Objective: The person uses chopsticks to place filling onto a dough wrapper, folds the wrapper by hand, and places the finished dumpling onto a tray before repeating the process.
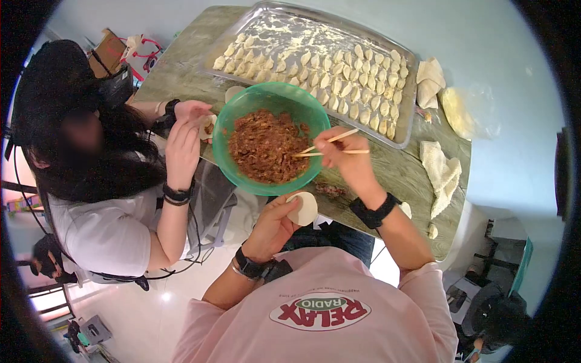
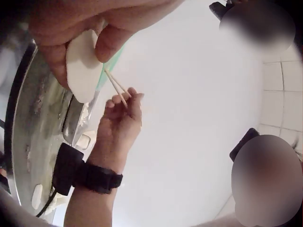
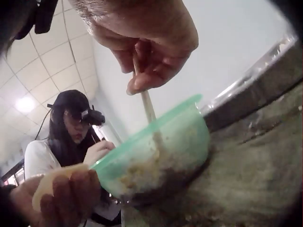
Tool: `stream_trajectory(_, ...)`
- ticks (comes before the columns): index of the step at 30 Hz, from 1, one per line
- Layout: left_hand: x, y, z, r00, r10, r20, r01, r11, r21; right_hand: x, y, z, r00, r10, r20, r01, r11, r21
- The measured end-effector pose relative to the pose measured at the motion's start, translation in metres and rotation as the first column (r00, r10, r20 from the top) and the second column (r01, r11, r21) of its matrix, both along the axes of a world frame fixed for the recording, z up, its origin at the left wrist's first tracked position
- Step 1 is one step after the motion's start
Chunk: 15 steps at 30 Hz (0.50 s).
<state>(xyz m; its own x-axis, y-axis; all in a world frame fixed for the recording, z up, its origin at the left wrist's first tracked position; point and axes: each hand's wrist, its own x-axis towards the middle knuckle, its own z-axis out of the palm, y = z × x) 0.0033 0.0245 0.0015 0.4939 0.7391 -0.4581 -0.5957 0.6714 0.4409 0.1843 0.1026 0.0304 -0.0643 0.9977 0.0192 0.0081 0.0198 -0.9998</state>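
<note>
My left hand [image 1: 275,222] holds a round, pale dumpling wrapper [image 1: 304,209] between thumb and fingers, just below the bowl's near rim. In the left wrist view the wrapper [image 2: 84,66] is flat, with the thumb over its face. A pair of wooden chopsticks [image 1: 345,152] is gripped in my right hand [image 1: 348,163], above the right side of the green bowl [image 1: 221,156]. Their tips reach into the brown minced filling [image 1: 266,145]. The right wrist view shows the chopsticks [image 3: 147,106] pointing down into the see-through bowl [image 3: 189,127].
A large metal tray [image 1: 414,85] with rows of folded dumplings [image 1: 363,78] lies along the far side of the table [image 1: 387,181]. Cloths [image 1: 440,172] and a plastic bag [image 1: 478,115] are at the right. At left another person [image 1: 103,199] holds a filled wrapper [image 1: 207,127].
</note>
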Motion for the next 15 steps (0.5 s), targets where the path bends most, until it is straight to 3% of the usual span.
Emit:
stream_trajectory(4, -0.008, -0.004, 0.000, 0.999, 0.036, -0.026, -0.036, 0.999, 0.022, 0.008, 0.004, 0.024, 0.995, -0.093, 0.044, 0.093, 0.996, 0.000)
stream_trajectory(7, -0.009, -0.005, 0.000, 0.998, 0.044, -0.037, -0.044, 0.999, 0.010, 0.008, 0.010, 0.021, 0.985, -0.098, 0.141, 0.077, 0.986, 0.151)
stream_trajectory(9, -0.010, -0.005, 0.001, 0.998, 0.055, -0.035, -0.055, 0.998, 0.012, 0.009, 0.013, 0.010, 0.937, -0.009, 0.350, -0.041, 0.990, 0.137)
stream_trajectory(15, -0.017, -0.002, -0.005, 0.997, 0.052, -0.057, -0.050, 0.998, 0.043, 0.012, 0.009, 0.019, 0.989, 0.033, 0.147, -0.011, 0.989, -0.148)
